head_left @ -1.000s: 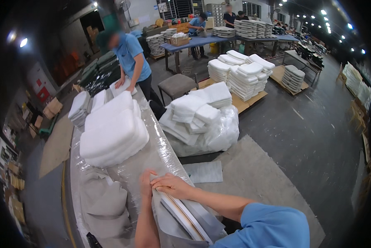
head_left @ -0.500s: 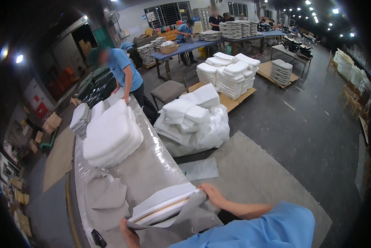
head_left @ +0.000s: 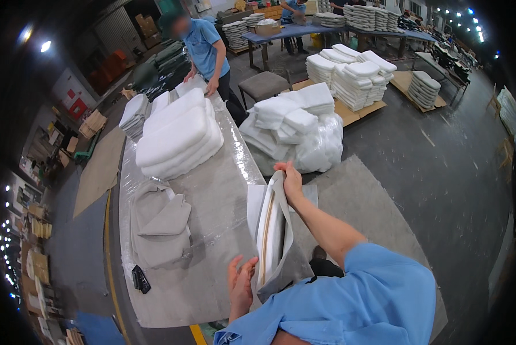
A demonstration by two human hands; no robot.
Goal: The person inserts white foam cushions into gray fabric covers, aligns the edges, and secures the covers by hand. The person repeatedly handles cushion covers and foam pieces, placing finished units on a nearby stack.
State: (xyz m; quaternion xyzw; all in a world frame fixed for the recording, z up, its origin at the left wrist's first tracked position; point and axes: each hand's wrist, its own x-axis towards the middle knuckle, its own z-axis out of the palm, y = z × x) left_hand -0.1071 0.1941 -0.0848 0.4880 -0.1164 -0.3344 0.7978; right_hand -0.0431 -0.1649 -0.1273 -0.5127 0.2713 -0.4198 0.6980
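Observation:
A padded seat cushion (head_left: 265, 230), white with a thin brown layer showing along its open side, stands on edge, partly inside a grey fabric cover (head_left: 287, 241). My right hand (head_left: 291, 183) is closed on the cover's far end. Beside the cushion's near end, my left hand (head_left: 242, 286) is open with its fingers apart; whether a fingertip touches the cushion I cannot tell. Left of it on the table, another grey fabric cover (head_left: 165, 224) lies crumpled. A small black object (head_left: 140, 280) rests near the table's left edge.
On the plastic-covered table (head_left: 212, 198), a stack of white pads (head_left: 177, 135) stands farther back, with a person in blue (head_left: 205, 46) behind it. A plastic-wrapped heap of white pads (head_left: 298, 129) sits right of the table. A grey stool (head_left: 263, 84) stands beyond.
The cushion and cover have turned from lying crosswise to pointing away from me. My right hand has moved to the far end; my left hand has let go of the cover's edge.

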